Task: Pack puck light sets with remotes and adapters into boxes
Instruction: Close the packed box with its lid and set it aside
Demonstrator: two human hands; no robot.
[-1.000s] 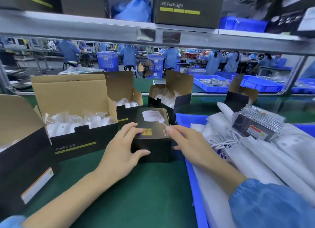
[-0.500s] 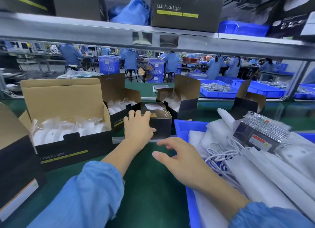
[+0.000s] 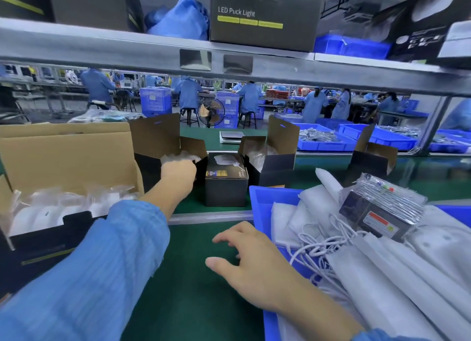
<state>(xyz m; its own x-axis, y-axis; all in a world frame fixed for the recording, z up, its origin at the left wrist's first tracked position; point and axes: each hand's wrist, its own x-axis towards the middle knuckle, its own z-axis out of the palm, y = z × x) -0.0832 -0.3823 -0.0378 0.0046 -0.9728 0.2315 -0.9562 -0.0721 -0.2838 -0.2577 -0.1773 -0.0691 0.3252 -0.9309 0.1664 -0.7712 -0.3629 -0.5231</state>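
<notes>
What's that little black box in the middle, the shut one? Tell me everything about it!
The closed black box looks like printed cardboard. Its top shows a pale round light picture and its front has a small yellow label. It stands upright on the green belt, lid shut, between two open boxes. The left hand reaches into the open box beside it. Whether that hand touches it can't be told. The right hand stays apart.
</notes>
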